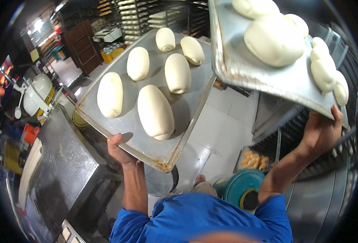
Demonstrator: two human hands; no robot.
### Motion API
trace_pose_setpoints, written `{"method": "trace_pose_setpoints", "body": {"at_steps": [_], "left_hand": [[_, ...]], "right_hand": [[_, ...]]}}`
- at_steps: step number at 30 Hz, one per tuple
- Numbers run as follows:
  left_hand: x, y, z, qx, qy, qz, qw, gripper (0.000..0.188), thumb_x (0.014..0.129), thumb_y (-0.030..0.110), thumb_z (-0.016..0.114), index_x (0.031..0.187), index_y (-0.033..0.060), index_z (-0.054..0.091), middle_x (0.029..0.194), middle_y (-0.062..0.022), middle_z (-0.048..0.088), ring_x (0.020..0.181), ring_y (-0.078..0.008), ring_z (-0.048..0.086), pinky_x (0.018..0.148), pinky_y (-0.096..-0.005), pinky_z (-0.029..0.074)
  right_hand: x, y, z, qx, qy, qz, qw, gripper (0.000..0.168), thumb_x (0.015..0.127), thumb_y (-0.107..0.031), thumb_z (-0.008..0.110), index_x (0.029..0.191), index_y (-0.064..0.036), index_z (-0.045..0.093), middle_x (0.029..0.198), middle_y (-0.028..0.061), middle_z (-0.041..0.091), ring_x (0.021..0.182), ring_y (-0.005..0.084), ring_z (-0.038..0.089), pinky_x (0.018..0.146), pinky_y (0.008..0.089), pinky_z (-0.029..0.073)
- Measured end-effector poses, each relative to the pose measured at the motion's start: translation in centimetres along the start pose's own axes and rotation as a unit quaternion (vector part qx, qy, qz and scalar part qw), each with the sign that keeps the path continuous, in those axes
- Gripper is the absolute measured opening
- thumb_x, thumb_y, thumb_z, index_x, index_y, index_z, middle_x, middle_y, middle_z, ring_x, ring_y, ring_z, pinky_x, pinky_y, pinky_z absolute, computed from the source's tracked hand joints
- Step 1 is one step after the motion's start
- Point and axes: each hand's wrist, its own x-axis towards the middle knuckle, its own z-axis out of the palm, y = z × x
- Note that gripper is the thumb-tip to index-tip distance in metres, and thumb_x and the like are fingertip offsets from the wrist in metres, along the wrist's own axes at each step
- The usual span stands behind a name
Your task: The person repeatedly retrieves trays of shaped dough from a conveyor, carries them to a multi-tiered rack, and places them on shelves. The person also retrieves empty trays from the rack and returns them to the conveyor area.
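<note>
My left hand (122, 152) grips the near edge of a metal baking tray (142, 100), its thumb over the rim. Several oblong pale dough loaves stand apart on that tray, the largest dough loaf (155, 112) close to me. On the right, my right hand (322, 127) holds up a second metal baking tray (255, 77) by its near edge, higher than the first. A big rounded dough piece (273, 42) lies on it among smaller ones, and a twisted dough piece (323, 66) runs along its right side. The fingers under both trays are mostly hidden.
A steel worktable (66, 152) stands at my left, with a white machine (39, 91) beyond it. Tall racks (130, 21) of trays rise at the back. Low on the right are a teal bin (244, 185) and a tray of browned rolls (253, 160). Tiled floor (218, 121) shows between.
</note>
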Motion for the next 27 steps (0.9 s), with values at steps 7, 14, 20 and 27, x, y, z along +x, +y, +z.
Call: {"method": "trace_pose_setpoints", "body": {"at_steps": [7,14,20,27], "left_hand": [[2.2,-5.3,2.6,-0.019,0.021,0.049,0.998,0.074,0.068,0.029,0.054,0.133,-0.0021,0.036,0.121,-0.0207,0.051,0.11,-0.0348,0.054,0.094,-0.0437,0.047],[7.3,-9.3,1.8,0.012,0.083,0.114,0.99,0.071,0.071,0.03,0.055,0.132,-0.0009,0.037,0.121,-0.0188,0.051,0.109,-0.0323,0.054,0.091,-0.0428,0.048],[18.1,-12.8,-0.8,-0.023,0.105,0.144,0.984,0.062,0.074,0.025,0.055,0.129,-0.0012,0.041,0.117,-0.0158,0.053,0.108,-0.031,0.054,0.093,-0.0415,0.046],[35.9,-16.1,1.9,-0.035,0.123,0.161,0.979,0.057,0.074,0.023,0.056,0.125,-0.0002,0.046,0.115,-0.0139,0.055,0.106,-0.0301,0.055,0.092,-0.0417,0.046]], "right_hand": [[9.4,9.1,-6.4,0.127,-0.039,0.088,0.987,0.049,0.083,0.0,0.051,0.129,0.008,0.041,0.13,0.0222,0.05,0.123,0.0329,0.047,0.109,0.0505,0.034],[17.4,18.9,-10.6,0.212,-0.061,0.158,0.962,0.046,0.083,-0.001,0.05,0.128,0.008,0.042,0.131,0.0218,0.049,0.125,0.0325,0.045,0.111,0.0508,0.03],[21.6,27.5,-12.4,0.138,-0.037,0.186,0.972,0.05,0.081,-0.006,0.052,0.129,0.006,0.043,0.133,0.0215,0.049,0.124,0.0342,0.046,0.11,0.0518,0.03],[26.7,39.0,-14.1,0.053,0.027,0.188,0.98,0.052,0.079,-0.01,0.053,0.129,0.003,0.045,0.124,0.0182,0.056,0.113,0.0312,0.055,0.102,0.0474,0.041]]}}
